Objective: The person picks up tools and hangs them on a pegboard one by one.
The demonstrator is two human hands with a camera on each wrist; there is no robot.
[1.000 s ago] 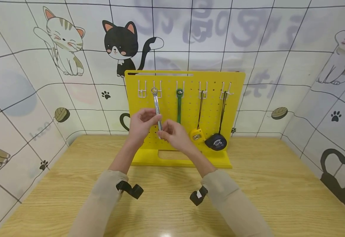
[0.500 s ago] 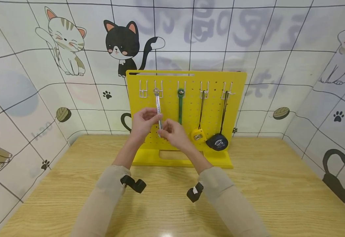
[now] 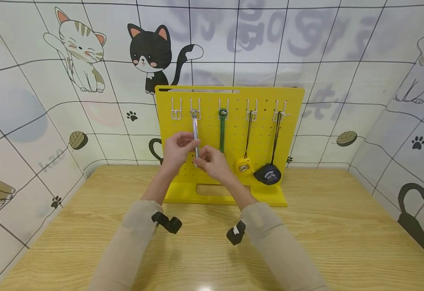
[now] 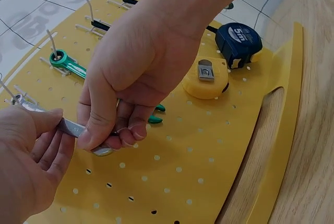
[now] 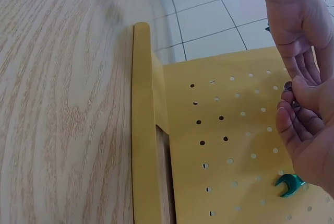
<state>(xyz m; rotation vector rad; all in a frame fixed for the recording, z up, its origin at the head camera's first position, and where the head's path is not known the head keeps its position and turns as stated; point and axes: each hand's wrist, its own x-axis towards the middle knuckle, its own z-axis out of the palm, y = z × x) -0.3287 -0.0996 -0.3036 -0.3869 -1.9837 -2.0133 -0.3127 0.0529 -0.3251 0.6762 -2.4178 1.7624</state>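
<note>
A silver combination wrench (image 3: 195, 131) stands nearly upright in front of the yellow pegboard (image 3: 208, 173), its ring end at the second white hook (image 3: 199, 106) from the left. My left hand (image 3: 176, 150) pinches the shaft around its middle between thumb and fingers. Lower down, my right hand (image 3: 213, 163) pinches the bottom end, which its fingers mostly cover. In the left wrist view the ring end (image 4: 18, 99) lies at a hook; whether the hook passes through it I cannot tell. Just right of the silver wrench, a green wrench (image 3: 222, 131) hangs from the middle hook.
A yellow tape measure (image 3: 244, 166) and a black tape measure (image 3: 268, 174) hang by cords from the two right hooks. The leftmost hook (image 3: 176, 109) bears nothing. The pegboard's foot rests on a wooden table (image 3: 212, 242), with a cat-patterned wall sheet (image 3: 342, 48) behind.
The silver wrench's ring end has shifted slightly right and back toward the second hook. Both hands keep their pinch on it, and the forearms have drawn slightly closer together.
</note>
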